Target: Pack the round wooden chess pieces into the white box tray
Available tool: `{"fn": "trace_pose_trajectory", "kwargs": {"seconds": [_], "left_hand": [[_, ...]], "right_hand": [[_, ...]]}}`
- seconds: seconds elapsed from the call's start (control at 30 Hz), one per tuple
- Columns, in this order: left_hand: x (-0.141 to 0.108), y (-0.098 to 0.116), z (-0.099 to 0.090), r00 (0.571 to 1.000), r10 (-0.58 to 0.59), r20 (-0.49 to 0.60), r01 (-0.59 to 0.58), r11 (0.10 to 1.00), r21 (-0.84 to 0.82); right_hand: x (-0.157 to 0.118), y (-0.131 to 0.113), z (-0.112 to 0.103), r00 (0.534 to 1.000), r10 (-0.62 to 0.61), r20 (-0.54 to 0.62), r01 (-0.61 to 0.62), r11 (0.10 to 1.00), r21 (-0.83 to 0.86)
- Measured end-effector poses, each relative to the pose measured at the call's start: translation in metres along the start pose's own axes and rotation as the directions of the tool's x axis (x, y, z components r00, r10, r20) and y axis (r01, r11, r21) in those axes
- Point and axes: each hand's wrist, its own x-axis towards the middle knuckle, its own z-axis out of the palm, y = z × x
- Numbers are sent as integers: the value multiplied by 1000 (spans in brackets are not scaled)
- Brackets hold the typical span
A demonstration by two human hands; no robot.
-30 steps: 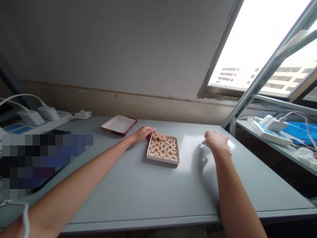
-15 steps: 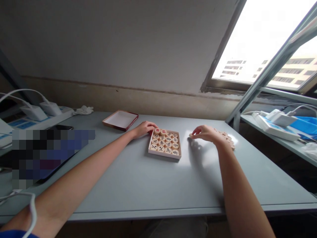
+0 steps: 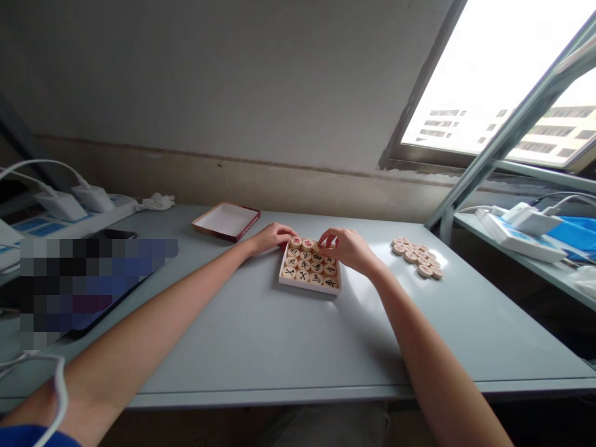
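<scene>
An open box (image 3: 305, 287) sits mid-desk, filled with round wooden Chinese chess pieces (image 3: 304, 264) bearing black characters. On top of them at the back left lie two pieces with red characters (image 3: 296, 242). My left hand (image 3: 274, 237) curls its fingers around the box's back left corner. Over the box's back right part, my right hand (image 3: 345, 248) pinches a Chinese chess piece (image 3: 321, 245), mostly hidden by the fingers. Farther right, a cluster of loose Chinese chess pieces (image 3: 416, 253) lies on the desk.
The box lid (image 3: 226, 221) lies upturned behind my left hand. At the left are a blurred-out device (image 3: 102, 285) and a power strip (image 3: 112, 211) with chargers. Another power strip (image 3: 519, 236) rests on a shelf to the right, beyond a metal post (image 3: 470, 171).
My right hand has moved left from the bare desk to above the box, carrying the pinched Chinese chess piece. The loose cluster is now uncovered. My left hand stays at the box's corner.
</scene>
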Motion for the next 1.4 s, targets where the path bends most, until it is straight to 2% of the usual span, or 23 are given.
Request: {"fn": "trace_pose_trajectory", "kwargs": {"seconds": [0.33,0.43,0.5,0.6,0.7,0.77,0.87,1.07,1.13,1.17,1.23,1.27,1.33,1.4], "left_hand": [[0,0,0,1000,18,-8,-18,999,28],[-1,2,0,1000,17,6,-17,999,33],[-1,2,0,1000,5,2,-5,999,43],[-1,2,-1,1000,-5,-4,5,998,55],[0,1,-1,1000,-3,0,3,998,65],[0,0,-1,1000,-10,4,10,998,69],[0,1,0,1000,-15,3,15,998,62],[-1,4,1,1000,-28,-10,28,998,62],[-2,4,1,1000,-24,-6,24,998,61],[-2,4,1,1000,-19,-5,20,998,61],[-2,3,1,1000,-14,-12,15,998,64],[-1,3,1,1000,-13,-18,14,998,63],[-1,3,1,1000,-12,-26,13,998,56],[-1,3,1,999,-9,-31,10,999,50]], "right_hand": [[-1,2,0,1000,9,-7,-10,993,-114],[-2,12,-10,995,-33,-96,13,980,-198],[-4,27,-18,981,6,-194,-69,944,-321],[-12,56,-27,930,222,-293,-348,787,-509],[-21,84,-32,812,522,-262,-572,621,-536],[-25,96,-34,738,636,-225,-652,585,-482],[-28,103,-36,712,669,-212,-683,590,-430],[-28,92,-44,726,658,-198,-661,589,-465],[-25,80,-46,787,591,-174,-598,666,-445],[-23,72,-46,841,524,-134,-530,750,-395],[-17,54,-44,947,321,-23,-319,924,-213],[-14,45,-42,978,207,14,-204,971,-125],[-10,28,-36,998,43,38,-40,997,-67],[-8,17,-29,999,-22,29,26,991,-131]]}}
